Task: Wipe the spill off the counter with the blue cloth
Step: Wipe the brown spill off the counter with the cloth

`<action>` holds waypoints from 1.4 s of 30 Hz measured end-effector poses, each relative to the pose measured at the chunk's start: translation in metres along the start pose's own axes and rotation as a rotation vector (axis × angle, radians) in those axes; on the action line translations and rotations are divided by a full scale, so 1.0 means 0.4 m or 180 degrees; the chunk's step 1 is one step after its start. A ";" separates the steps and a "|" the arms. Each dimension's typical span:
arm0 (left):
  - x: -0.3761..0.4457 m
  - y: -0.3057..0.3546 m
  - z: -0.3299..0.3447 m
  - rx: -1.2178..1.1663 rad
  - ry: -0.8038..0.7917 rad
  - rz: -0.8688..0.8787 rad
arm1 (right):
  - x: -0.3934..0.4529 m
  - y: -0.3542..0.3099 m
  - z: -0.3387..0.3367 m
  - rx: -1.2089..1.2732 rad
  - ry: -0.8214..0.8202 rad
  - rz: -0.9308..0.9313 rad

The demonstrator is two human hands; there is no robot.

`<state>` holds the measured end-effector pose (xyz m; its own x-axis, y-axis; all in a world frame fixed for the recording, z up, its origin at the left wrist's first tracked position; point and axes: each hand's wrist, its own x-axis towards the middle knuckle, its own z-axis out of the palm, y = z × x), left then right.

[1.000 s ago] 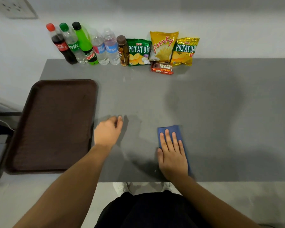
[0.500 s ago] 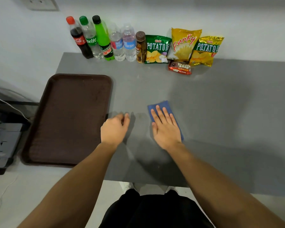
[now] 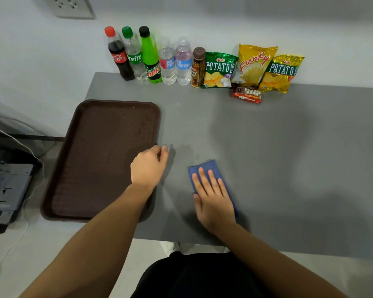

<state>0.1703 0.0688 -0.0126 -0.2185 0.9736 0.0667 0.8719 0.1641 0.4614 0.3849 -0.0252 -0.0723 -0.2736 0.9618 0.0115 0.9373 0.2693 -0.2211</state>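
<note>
- Blue cloth (image 3: 205, 168) lies flat on the grey counter (image 3: 289, 168), near the front edge and right of the brown tray (image 3: 99, 151); only one view, from the head camera, shows it.
- Right hand (image 3: 213, 201) rests palm down on the cloth with its fingers (image 3: 211, 179) straight and side by side, pressing rather than gripping; nothing is curled round the fabric, and the cloth's far edge shows past the fingertips.
- Left hand (image 3: 149, 166) sits at the tray's right rim with fingers loosely curled under; I cannot tell whether it holds the rim or merely rests beside it.
- A faint dull smear (image 3: 185, 151) lies on the counter just beyond the cloth, between the two hands; this looks like the spill, though it is too faint to be sure.
- Step in hand, as I judge it: the wiping itself, mid-pass, with the smear not yet covered.
- Next move probably calls for sliding the cloth forward and slightly left over that mark, keeping flat, even pressure so the cloth does not bunch.
- Bottles (image 3: 151, 57) and snack bags (image 3: 254, 65) stand well apart along the back wall.
</note>
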 end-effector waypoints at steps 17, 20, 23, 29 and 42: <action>0.016 -0.094 -0.027 -0.0056 -0.0170 0.0011 | 0.226 0.016 0.000 0.0086 -0.0169 0.0550; 0.026 -0.104 -0.036 -0.0062 -0.0138 0.0090 | 0.140 0.018 0.003 0.0037 -0.0175 0.0707; 0.035 -0.114 -0.041 -0.0075 -0.0160 0.0113 | 0.031 -0.008 0.011 0.0016 -0.0101 0.0730; 0.044 -0.138 -0.049 -0.0069 -0.0231 0.0256 | -0.075 -0.161 0.041 -0.0086 0.0098 0.0617; 0.016 -0.186 -0.100 -0.0042 -0.0241 0.0459 | 0.147 -0.200 0.039 0.0178 -0.0187 0.0710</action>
<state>0.0865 0.0566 -0.0111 -0.0574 0.9961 0.0664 0.8860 0.0201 0.4633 0.2903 0.0090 -0.0690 -0.0747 0.9922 -0.1000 0.9630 0.0457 -0.2654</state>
